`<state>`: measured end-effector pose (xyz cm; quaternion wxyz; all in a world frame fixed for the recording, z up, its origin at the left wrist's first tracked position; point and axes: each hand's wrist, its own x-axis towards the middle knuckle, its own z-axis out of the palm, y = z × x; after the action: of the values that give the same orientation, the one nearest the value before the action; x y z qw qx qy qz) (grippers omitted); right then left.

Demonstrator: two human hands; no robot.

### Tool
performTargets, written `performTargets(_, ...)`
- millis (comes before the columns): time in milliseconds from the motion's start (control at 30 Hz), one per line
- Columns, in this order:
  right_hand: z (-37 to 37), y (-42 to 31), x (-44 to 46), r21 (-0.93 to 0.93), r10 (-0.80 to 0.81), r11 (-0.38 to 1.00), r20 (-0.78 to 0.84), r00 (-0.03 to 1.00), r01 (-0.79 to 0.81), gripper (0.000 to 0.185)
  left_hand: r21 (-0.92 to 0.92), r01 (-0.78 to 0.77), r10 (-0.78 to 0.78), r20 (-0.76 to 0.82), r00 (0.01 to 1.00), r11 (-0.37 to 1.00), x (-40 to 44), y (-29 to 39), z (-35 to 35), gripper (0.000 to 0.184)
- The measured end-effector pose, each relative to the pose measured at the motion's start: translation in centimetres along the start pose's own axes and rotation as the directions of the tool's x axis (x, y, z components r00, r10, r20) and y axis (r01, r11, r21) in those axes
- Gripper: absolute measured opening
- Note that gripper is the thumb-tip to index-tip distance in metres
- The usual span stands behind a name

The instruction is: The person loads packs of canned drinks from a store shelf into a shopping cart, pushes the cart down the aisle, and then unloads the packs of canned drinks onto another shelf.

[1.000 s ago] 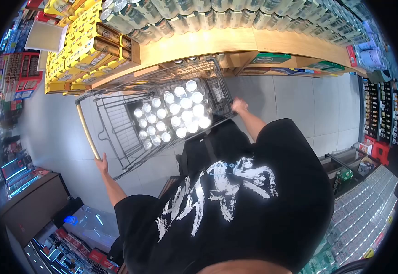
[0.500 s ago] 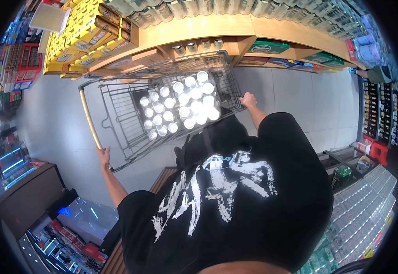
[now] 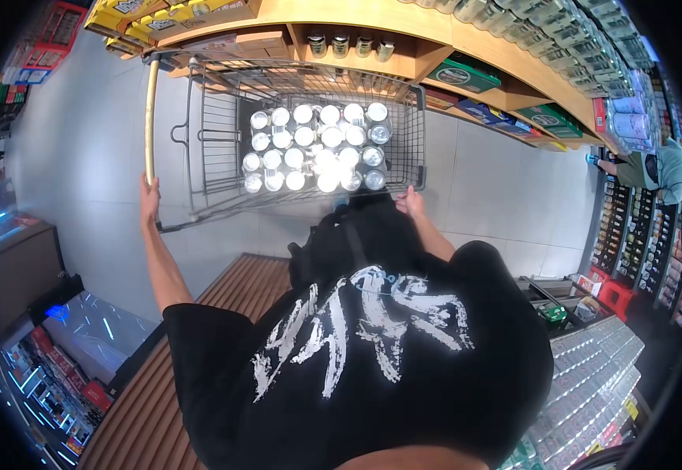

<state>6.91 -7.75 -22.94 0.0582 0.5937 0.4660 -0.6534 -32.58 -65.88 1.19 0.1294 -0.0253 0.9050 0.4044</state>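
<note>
A wire shopping cart [image 3: 415, 129] stands side-on in front of me, holding wrapped packs of cans [image 3: 302, 137] with shiny light tops. Its long, pale handle [image 3: 151, 117] is at the left end. My left hand [image 3: 150, 200] is closed around the near end of that handle. At the cart's near right corner is my right hand [image 3: 411, 204], its fingers apart beside the rim; whether they touch the wire cannot be made out. A black bag [image 3: 349, 243] hangs against my front, between me and the cart.
Wooden shelving [image 3: 341, 17] with cans and boxes runs along the cart's far side. Stacked can packs [image 3: 591, 376] stand at the lower right, a slatted wooden surface [image 3: 153, 392] at the lower left. Another person [image 3: 658, 172] is farther right, by bottle shelves [image 3: 623, 227].
The cart has turned level across my view, its handle end moving up. My left hand has moved up and left with the handle. My right hand has dropped lower and its fingers have loosened.
</note>
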Motion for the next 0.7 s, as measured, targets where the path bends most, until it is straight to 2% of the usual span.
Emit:
performTargets(133, -0.5, 1.4, -1.1, 0.061, 0.010, 0.998, 0.039, 0.999, -0.012, 0.041, 0.013, -0.051, 0.051, 0.025, 0.998, 0.999, 0.0, -0.8, -1.1, 0.042)
performTargets(300, -0.3, 2.4, -2.1, 0.158, 0.036, 0.987, -0.033, 0.999, -0.031, 0.044, -0.021, -0.023, 0.024, 0.038, 0.999, 1.000, -0.9, -0.3, -1.1, 0.040)
performTargets(433, -2.7, 3.3, -3.6, 0.164, 0.012, 0.986, -0.001, 1.000, -0.012, 0.040, -0.055, 0.155, -0.141, 0.194, 0.971, 0.986, -2.5, 1.8, -1.9, 0.033)
performTargets(467, -3.4, 3.4, -4.0, 0.149, -0.004, 0.989, 0.026, 1.000, 0.000, 0.039, -0.053, 0.163, -0.148, 0.208, 0.967, 0.985, -3.0, 2.1, -1.8, 0.032)
performTargets(500, -3.8, 3.7, -4.0, 0.217, 0.003, 0.976, -0.009, 1.000, -0.001, 0.038, -0.051, 0.168, -0.153, 0.220, 0.963, 0.984, -3.4, 2.7, -1.9, 0.032)
performTargets(567, -3.3, 5.1, -3.7, 0.357, 0.019, 0.934, -0.075, 0.997, 0.009, 0.035, -0.042, 0.148, -0.135, 0.225, 0.965, 0.988, -3.9, 3.1, -2.8, 0.030)
performTargets(667, -6.0, 7.6, 0.3, 0.320, -0.002, 0.947, -0.067, 0.998, 0.023, 0.033, -0.010, 0.106, -0.101, 0.212, 0.972, 0.994, -5.0, 4.1, -0.9, 0.030)
performTargets(700, -6.7, 7.8, 0.4, 0.375, 0.058, 0.927, -0.072, 0.996, -0.027, 0.034, 0.003, 0.104, -0.103, 0.210, 0.972, 0.995, -5.4, 4.2, -0.4, 0.029)
